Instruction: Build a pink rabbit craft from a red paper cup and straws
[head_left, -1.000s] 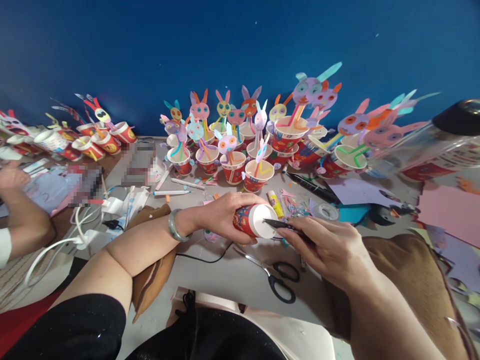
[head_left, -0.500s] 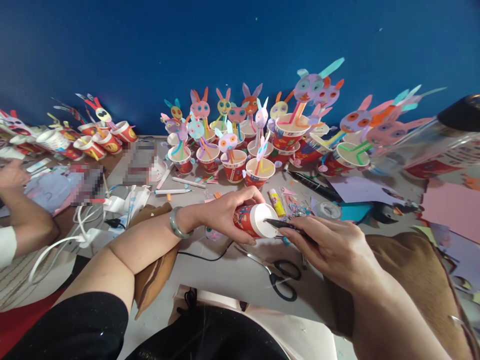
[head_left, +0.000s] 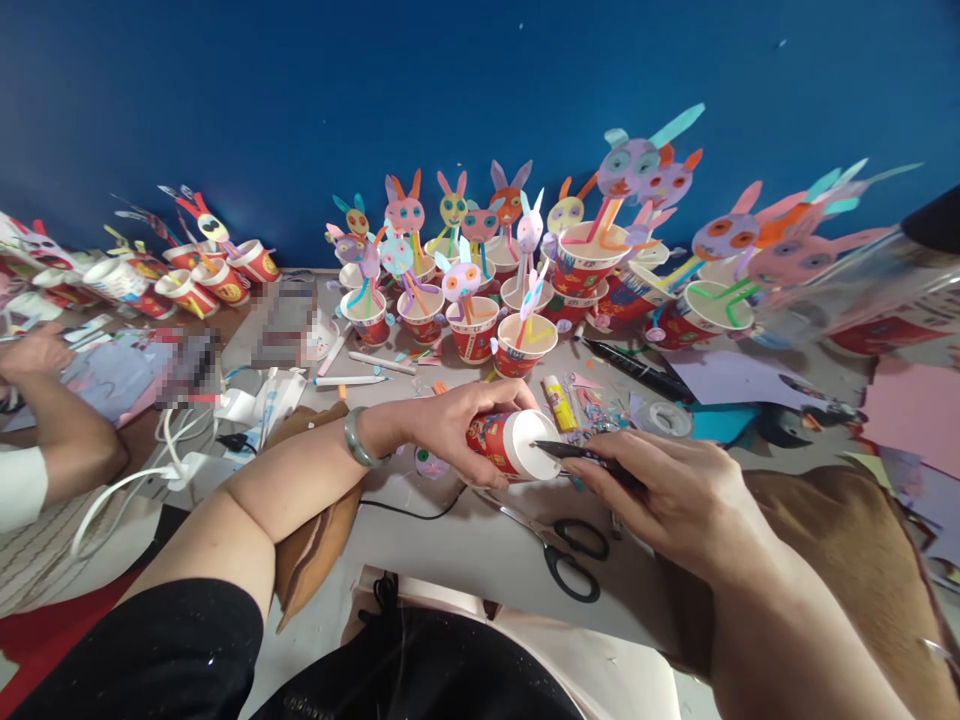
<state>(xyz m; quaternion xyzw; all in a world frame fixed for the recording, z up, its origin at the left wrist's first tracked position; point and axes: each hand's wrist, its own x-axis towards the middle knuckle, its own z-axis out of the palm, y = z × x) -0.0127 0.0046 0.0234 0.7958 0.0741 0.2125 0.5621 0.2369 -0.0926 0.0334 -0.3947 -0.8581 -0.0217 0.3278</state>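
Little moved vs 1.0 s ago: view has swung slightly left, so the table [head_left: 450, 550] and its stuff sit further right in frame. Hands, cup and tool keep about the same pose.

Left hand [head_left: 450, 430]: fingers wrapped round the red cup [head_left: 493, 446], thumb along the near side. Bangle [head_left: 364, 438] on that wrist. Cup is on its side, held above the table between both hands, white end towards the right.

Right hand [head_left: 675, 490]: fingers narrow, pinching a black tool [head_left: 559, 450]. Tip is at the white end, near its middle; can't tell if it's through.

Around: scissors [head_left: 541, 528] lie just below the cup. Glue stick [head_left: 559, 403] beyond it, paper scraps beside that, tape roll [head_left: 649, 420] further right. Rabbit cups [head_left: 472, 340] stand behind, near the blue wall [head_left: 420, 90]. Brown cushion [head_left: 832, 550] by the right forearm. Co-worker's hand [head_left: 37, 355] far left.
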